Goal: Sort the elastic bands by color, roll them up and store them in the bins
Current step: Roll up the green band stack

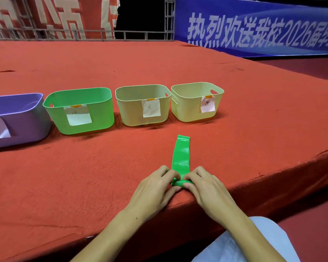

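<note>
Band: green elastic band (180, 157) lies flat on the red carpeted platform (83, 176), right by the near edge, running away toward the bins; its near end is already curled into a small roll
Left hand: left hand (155, 188) sits on the left end of the roll, fingers bent over it, thumb tucked at the front, pinching it
Right hand: right hand (206, 188) mirrors it on the right end, fingers curled over the roll, thumb tip touching the left one
Bins: purple bin (27, 118), green bin (95, 110), then two cream ones, cream bin (133, 110) and far-right cream bin (187, 108), all in a row beyond the band, well apart from it
Labels: each bin has a paper note taped on with a handwritten character, too scrawly to read
Background: blue banner (254, 31) with white Chinese text including "2026", red banner (55, 16) with big white characters, metal truss (169, 17) between them
</note>
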Demonstrator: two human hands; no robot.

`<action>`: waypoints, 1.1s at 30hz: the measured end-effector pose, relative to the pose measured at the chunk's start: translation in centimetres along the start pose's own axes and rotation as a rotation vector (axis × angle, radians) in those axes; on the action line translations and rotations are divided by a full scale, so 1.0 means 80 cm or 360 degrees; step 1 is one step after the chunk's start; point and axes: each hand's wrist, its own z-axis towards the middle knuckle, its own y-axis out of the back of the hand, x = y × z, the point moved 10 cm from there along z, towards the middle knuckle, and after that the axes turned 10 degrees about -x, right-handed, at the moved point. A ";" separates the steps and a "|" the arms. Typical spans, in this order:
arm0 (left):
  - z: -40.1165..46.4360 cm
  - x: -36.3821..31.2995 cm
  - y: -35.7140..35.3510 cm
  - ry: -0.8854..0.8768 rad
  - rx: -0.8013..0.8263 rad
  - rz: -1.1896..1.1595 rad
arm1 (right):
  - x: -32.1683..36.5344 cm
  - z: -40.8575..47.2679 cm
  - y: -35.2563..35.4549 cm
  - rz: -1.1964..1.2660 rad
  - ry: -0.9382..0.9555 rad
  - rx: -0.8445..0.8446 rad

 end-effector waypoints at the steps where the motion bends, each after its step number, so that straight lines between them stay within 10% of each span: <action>1: 0.000 0.001 -0.001 0.0006 0.0007 -0.0006 | 0.000 0.000 0.000 0.0007 -0.0004 0.0010; 33: 0.003 0.002 0.010 0.0033 -0.0088 -0.0119 | 0.006 0.005 0.001 -0.0009 0.0034 -0.0086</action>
